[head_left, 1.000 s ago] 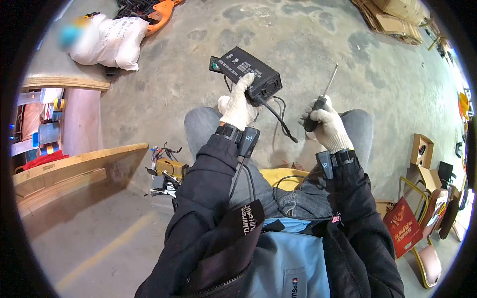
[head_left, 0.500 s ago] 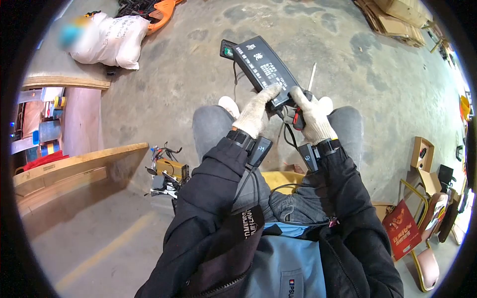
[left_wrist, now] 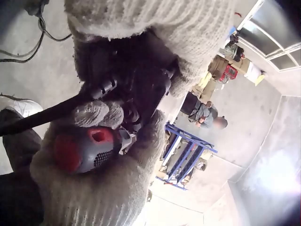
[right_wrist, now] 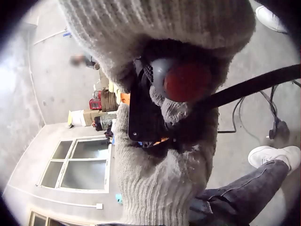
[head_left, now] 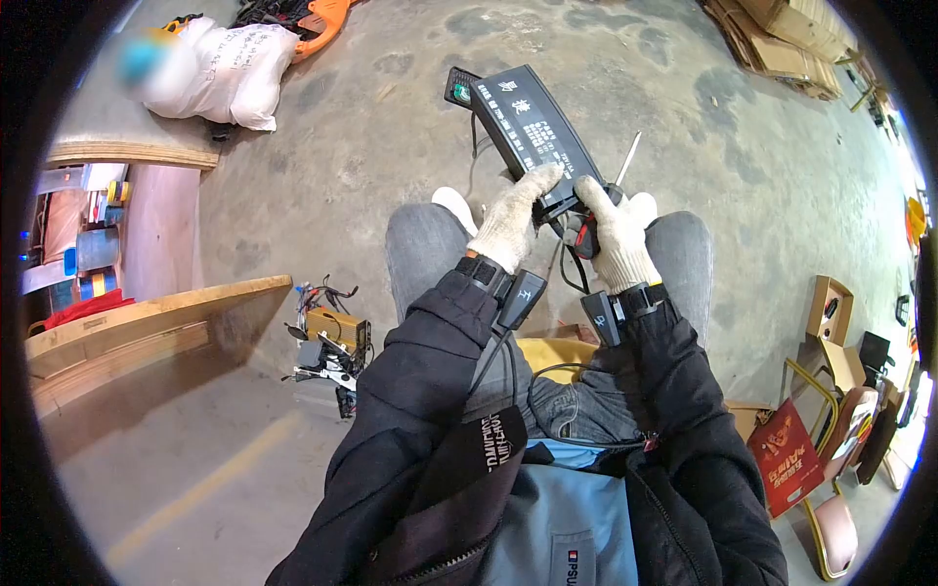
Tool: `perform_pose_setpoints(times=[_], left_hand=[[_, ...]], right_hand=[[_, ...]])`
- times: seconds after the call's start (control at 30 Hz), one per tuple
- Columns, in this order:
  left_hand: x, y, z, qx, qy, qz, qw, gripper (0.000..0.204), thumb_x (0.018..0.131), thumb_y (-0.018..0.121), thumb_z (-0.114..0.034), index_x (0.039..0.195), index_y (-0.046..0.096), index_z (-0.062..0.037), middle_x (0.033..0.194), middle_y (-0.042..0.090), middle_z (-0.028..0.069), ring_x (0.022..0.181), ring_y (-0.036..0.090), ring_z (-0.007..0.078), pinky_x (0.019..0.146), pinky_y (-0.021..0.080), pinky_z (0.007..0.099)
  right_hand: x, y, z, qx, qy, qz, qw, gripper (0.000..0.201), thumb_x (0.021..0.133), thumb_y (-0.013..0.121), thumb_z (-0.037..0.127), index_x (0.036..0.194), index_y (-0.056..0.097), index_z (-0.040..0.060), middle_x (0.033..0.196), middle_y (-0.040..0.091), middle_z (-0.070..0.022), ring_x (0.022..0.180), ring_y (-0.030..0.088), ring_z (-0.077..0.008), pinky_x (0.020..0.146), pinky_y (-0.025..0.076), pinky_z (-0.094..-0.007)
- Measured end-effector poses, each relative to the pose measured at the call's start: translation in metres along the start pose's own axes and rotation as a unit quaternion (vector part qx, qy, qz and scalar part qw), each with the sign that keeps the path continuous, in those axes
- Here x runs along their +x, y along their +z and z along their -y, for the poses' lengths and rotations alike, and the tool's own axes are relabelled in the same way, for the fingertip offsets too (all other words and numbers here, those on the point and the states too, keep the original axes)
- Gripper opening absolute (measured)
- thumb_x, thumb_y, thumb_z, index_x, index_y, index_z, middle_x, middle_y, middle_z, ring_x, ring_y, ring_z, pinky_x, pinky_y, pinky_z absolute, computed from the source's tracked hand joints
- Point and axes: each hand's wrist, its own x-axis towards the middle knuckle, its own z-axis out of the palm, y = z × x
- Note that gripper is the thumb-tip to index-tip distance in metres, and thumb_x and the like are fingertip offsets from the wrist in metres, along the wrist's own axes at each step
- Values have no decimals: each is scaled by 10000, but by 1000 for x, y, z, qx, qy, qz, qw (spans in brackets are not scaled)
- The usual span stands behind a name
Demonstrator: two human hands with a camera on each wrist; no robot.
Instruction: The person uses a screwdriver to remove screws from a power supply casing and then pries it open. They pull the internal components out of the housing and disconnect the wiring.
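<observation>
A black box-shaped charger with white printing is held tilted above the floor, label face up. My gloved left hand grips its near end, thumb lying on the label. Beside it my gloved right hand holds a screwdriver, shaft pointing away, while its thumb presses the charger's near corner. In the left wrist view the red and black screwdriver handle lies in the right palm, below a thick black cable. A black piece with a green part shows past the charger's far end.
Circuit parts and wires lie on the floor at left, near a wooden board. A white sack is at upper left, flattened cardboard at upper right. A red bag stands by folding chairs at right.
The right hand has come left with the screwdriver and now touches the charger. The charger has turned so its label faces up and its fan end is out of sight.
</observation>
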Motion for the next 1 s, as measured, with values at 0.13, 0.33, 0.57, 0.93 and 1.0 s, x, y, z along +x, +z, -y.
perform_pose_setpoints(times=[0.13,0.33,0.57,0.93,1.0], left_hand=[[0,1,2,-12,-2,6,1000,480,942,771,-242,1345,605,-41,1223,693,90,1102,664,179,983,530,327],[0,3,4,2,44,-1,999,524,927,790,-265,1357,591,-40,1214,687,85,1102,660,179,970,522,319],[15,-3,5,-63,21,-51,996,428,959,751,-189,1342,596,-79,1182,684,63,1087,675,217,986,553,368],[14,-13,-1,-116,-18,-27,993,446,951,776,-296,1296,615,-63,1185,675,73,1071,663,197,952,547,353],[16,-11,-2,-125,-15,-38,991,417,959,761,-264,1291,616,-56,1185,690,93,1070,687,237,967,571,400]], right_hand=[[-1,1,2,12,-13,-5,1000,257,969,738,269,1035,648,37,842,635,-26,667,576,-95,544,539,-262],[1,0,-1,30,-39,0,999,252,956,746,230,1066,634,32,881,653,-29,717,600,-107,607,568,-271],[-16,-1,12,39,-34,17,998,306,941,747,200,1167,637,26,993,679,-53,822,643,-138,669,601,-297],[-3,-17,6,60,-35,72,995,598,890,779,150,1409,520,6,1073,665,-97,846,648,-164,669,599,-292],[-5,-18,7,72,-34,82,993,611,888,762,106,1433,502,14,1158,648,-119,868,654,-176,676,604,-282]])
